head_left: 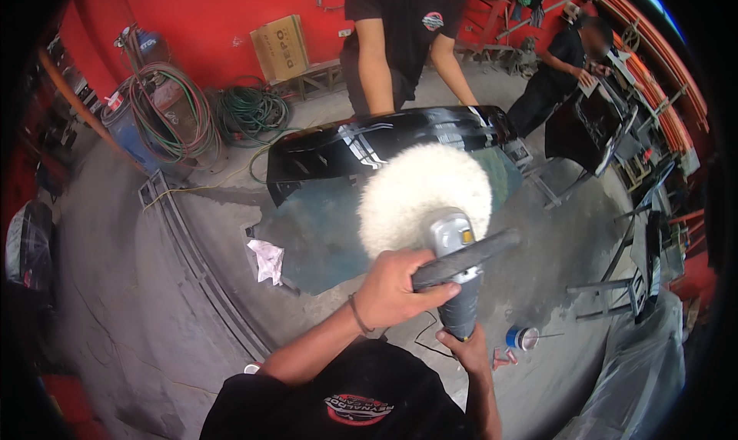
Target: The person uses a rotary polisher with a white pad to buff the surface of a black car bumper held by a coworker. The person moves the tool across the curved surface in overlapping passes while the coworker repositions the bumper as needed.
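A grey power polisher (460,309) is held in front of me with both hands. Its round, white wool pad (419,190) hides part of a glossy black car panel (307,159), whose near part is a dull grey-green surface (323,225). Whether the pad touches the panel, I cannot tell. My left hand (393,290) is wrapped round the black side handle (492,251), which crosses over the tool. Lower down, my right hand (470,348) grips the rear end of the polisher's body; some of its fingers are hidden. A crumpled white cloth (266,261) hangs at the panel's left corner.
Opposite me a person (407,40) leans with both arms down at the panel's far edge. Another person (569,75) works at a black part on the right. Coiled hoses (173,105) stand far left, a metal rail (192,259) nearer. A can (523,338) sits right.
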{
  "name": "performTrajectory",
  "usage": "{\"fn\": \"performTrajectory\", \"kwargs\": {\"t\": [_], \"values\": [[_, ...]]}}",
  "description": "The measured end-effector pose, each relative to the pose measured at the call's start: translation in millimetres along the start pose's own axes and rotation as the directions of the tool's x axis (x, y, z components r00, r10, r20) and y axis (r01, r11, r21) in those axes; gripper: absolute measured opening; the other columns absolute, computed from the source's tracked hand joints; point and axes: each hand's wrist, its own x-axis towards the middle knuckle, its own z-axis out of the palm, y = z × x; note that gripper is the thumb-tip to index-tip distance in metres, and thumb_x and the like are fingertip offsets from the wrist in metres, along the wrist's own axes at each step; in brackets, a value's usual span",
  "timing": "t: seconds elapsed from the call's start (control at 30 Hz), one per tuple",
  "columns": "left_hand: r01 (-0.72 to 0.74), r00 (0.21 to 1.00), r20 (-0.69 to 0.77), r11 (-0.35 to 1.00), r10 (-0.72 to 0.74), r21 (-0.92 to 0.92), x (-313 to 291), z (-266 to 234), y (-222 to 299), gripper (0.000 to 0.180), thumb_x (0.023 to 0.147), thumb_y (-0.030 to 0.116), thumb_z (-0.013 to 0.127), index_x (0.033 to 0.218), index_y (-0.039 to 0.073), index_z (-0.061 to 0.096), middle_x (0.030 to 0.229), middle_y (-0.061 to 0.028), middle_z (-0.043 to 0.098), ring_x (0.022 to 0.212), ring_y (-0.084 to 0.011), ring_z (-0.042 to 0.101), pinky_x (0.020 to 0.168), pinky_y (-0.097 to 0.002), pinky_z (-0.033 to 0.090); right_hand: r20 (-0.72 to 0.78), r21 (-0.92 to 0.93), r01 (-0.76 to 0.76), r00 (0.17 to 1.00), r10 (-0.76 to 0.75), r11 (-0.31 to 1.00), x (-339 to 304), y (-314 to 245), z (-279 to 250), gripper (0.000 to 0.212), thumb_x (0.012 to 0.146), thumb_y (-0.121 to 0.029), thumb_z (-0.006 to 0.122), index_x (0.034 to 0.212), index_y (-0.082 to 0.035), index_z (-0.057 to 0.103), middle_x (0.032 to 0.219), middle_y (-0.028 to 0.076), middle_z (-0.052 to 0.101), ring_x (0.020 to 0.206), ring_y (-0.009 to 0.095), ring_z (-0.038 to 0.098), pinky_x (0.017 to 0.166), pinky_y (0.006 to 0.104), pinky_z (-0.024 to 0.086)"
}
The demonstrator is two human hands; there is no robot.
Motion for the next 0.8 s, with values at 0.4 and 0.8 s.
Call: {"fn": "performTrajectory", "kwargs": {"t": [0.4,0.8], "values": [[-0.159,0.986,-0.052,0.986,0.157,-0.041,110,25,17,0.032,0.094,0.027,0.082,0.099,-0.004,0.077,0.075,-0.017,0.073,0.066,-0.0225,0.071,0.065,-0.037,0.055,-0.197,-0.028,-0.085,0.977,0.077,0.996,9,-84,-62,0.044,0.075,-0.029,0.096,0.097,0.001,0.073,0.081,0.003,0.07,0.069,0.014,0.062,0.065,0.0329,0.049],[-0.047,0.986,-0.157,0.996,0.059,0.08,199,54,16,0.036,0.092,0.029,0.084,0.096,-0.006,0.076,0.072,-0.018,0.071,0.063,-0.0215,0.07,0.063,-0.0371,0.054,0.022,0.036,0.048,0.999,-0.049,0.998,80,-91,-114,0.047,0.087,-0.047,0.088,0.093,-0.003,0.07,0.071,0.002,0.066,0.064,0.011,0.06,0.06,0.0295,0.045]]}}
